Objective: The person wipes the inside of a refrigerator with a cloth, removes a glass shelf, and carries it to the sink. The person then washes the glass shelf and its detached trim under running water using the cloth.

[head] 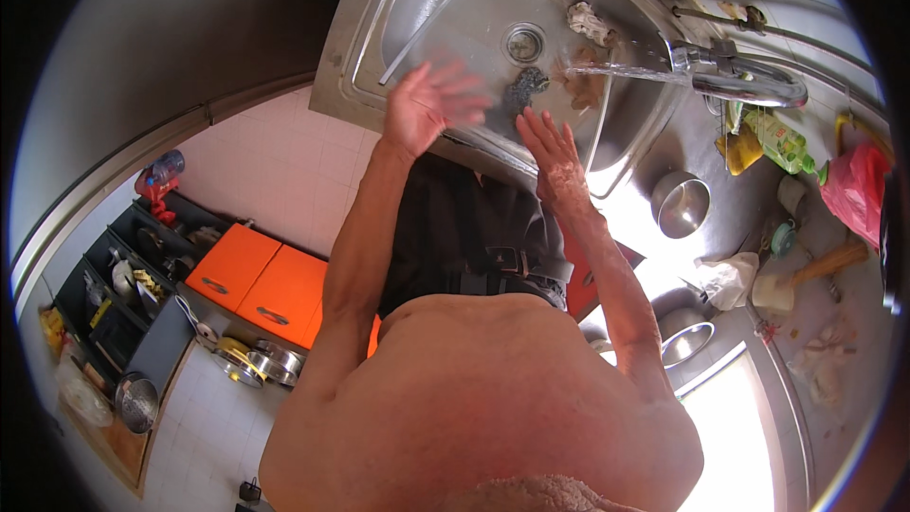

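My left hand (437, 103), blurred, is held with spread fingers over the near left part of the stainless-steel sink (462, 21) and holds nothing. Over the sink's front edge is my right hand (553, 156), empty, its fingers a little apart and pointing into the basin. Just beyond its fingertips lies a dark scouring pad (527, 87), close to the drain (525, 43). From the chrome faucet (746, 85) a stream of water runs into the basin, near a brownish wet thing (584, 78) I cannot identify. A crumpled pale cloth (589, 21) lies further back.
On the counter at right stand a steel bowl (680, 205), a second bowl (686, 338) and a white plastic bag (726, 279). A green bottle (778, 139) and a pink bag (853, 188) are near the wall. Orange cabinets (274, 284) stand to the left.
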`<state>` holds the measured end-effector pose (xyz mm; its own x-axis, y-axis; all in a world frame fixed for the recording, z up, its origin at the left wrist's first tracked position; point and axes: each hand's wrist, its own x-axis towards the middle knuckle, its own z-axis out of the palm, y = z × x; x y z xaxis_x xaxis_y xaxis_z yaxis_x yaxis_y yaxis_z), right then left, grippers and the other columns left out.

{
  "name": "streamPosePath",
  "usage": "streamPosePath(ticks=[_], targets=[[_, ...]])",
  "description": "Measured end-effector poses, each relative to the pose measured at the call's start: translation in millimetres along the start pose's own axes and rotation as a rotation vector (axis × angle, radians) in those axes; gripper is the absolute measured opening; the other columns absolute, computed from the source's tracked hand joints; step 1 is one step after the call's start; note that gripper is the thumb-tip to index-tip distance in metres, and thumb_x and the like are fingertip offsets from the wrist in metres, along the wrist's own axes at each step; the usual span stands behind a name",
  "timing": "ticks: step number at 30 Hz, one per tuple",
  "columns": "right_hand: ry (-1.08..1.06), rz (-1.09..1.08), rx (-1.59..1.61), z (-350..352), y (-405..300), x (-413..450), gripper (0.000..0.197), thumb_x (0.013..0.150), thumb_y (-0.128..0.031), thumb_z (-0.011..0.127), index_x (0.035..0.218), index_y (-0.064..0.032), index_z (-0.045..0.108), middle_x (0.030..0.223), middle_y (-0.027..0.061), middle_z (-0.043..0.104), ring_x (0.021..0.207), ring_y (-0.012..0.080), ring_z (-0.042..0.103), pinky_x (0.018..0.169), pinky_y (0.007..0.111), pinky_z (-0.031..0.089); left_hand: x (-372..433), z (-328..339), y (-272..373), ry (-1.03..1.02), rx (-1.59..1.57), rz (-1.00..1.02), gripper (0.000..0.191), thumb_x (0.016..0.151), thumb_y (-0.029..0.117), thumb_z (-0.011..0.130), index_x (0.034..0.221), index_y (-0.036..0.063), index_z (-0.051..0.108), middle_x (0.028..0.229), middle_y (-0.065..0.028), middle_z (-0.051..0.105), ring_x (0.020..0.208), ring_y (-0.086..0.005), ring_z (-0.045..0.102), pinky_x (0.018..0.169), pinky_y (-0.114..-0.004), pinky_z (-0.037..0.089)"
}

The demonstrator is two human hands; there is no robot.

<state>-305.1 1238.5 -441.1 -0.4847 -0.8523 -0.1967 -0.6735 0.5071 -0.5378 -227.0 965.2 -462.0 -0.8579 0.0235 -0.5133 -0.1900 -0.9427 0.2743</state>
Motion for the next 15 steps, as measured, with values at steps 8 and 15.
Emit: streamPosePath(ticks=[8, 15], targets=[[-0.183, 0.023, 0.148, -25.6, -4.3, 3.2, 0.079, 0.084, 0.003, 0.059, 0.158, -0.013, 0.036, 0.167, 0.0089, 0.027, 0.155, 0.0305, 0.023, 0.126, 0.055, 0.019, 4.6, -4.6, -47.6, 0.043, 0.25, 0.022, 0.056, 0.106, 0.035, 0.053, 0.142, -0.007, 0.048, 0.134, -0.0299, 0.061, 0.119, -0.0426, 0.065, 0.098, -0.052, 0.056], [-0.221, -0.178, 0.326, 12.6, 17.2, 121.6, 0.067, 0.108, -0.048, 0.036, 0.162, -0.0093, 0.026, 0.169, 0.0108, 0.023, 0.157, 0.0315, 0.017, 0.127, 0.049, 0.009, 2.6, -3.9, -49.9, 0.059, 0.256, -0.104, 0.046, 0.104, 0.029, 0.058, 0.129, -0.0094, 0.059, 0.117, -0.0262, 0.07, 0.111, -0.0376, 0.07, 0.094, -0.049, 0.06]])
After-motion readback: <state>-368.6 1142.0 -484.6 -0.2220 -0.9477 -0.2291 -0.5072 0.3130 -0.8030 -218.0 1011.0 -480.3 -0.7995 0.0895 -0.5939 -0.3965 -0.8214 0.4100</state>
